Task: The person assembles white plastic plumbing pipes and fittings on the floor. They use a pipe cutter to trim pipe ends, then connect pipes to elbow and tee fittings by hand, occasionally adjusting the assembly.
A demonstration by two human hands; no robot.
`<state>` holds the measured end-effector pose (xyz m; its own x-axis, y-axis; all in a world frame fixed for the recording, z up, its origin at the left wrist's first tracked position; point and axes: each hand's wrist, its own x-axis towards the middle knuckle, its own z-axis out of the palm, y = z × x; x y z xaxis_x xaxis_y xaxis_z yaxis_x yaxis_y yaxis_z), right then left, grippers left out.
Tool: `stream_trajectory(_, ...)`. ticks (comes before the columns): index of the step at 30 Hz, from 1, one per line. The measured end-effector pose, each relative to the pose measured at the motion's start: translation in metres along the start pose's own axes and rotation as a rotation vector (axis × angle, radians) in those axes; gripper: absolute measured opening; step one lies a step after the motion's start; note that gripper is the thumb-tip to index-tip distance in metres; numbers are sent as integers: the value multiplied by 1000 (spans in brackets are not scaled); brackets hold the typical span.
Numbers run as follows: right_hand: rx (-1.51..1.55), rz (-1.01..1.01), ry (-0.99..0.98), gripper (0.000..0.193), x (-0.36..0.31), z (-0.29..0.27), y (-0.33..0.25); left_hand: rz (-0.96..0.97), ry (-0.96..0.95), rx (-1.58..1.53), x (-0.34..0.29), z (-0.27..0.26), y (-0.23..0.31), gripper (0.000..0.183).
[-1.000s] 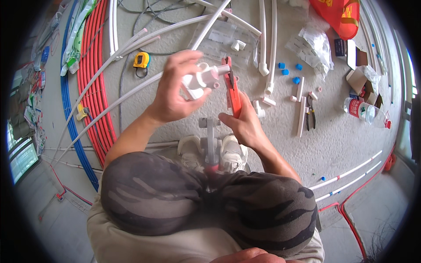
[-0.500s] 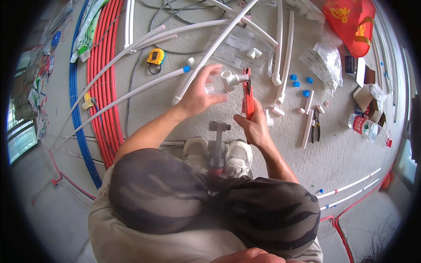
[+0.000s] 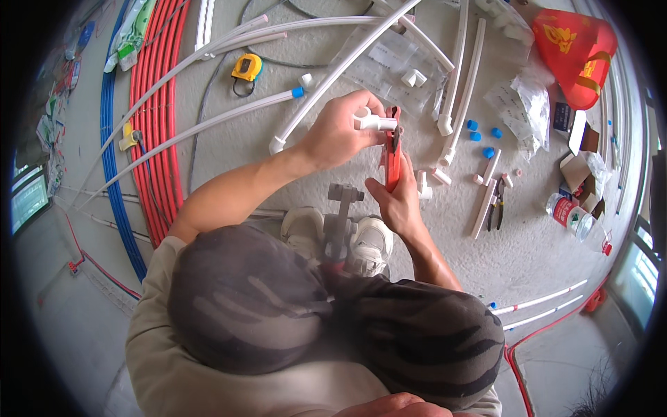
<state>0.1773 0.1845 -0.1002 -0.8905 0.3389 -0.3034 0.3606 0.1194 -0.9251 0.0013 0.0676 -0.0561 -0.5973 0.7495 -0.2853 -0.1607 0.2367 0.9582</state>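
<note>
My left hand (image 3: 339, 128) is closed around a white plastic pipe fitting (image 3: 367, 121), partly hidden by the fingers. A short white pipe stub runs from the fitting to the jaws of a red pipe cutter (image 3: 392, 163). My right hand (image 3: 399, 207) wraps the cutter's handles, its thumb out to the left. Below the hands, between my shoes, stands a grey tool with a block-shaped head (image 3: 345, 193), probably a pipe heating tool. Right of the cutter, a white tee fitting (image 3: 423, 186) lies on the floor.
White pipes (image 3: 340, 73) cross the floor ahead, near a yellow tape measure (image 3: 246, 67). Red pipes (image 3: 149, 118) and blue pipes (image 3: 111, 160) run along the left. To the right lie blue caps (image 3: 488, 152), pliers (image 3: 496, 205), a plastic bottle (image 3: 570, 214) and a red bag (image 3: 573, 52).
My left hand has moved right and closed on the fitting, which the cutter's jaws held by its stub before. My right hand keeps its grip on the cutter. The view has shifted slightly.
</note>
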Motion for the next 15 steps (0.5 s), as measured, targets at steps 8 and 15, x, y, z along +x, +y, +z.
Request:
stream_trajectory(8, 22, 28, -25, 59, 3, -2, 2, 1, 8, -81, 6, 2, -11, 24)
stream_trajectory(15, 30, 68, -21, 56, 6, -1, -1, 33, 16, -48, 11, 2, -19, 22)
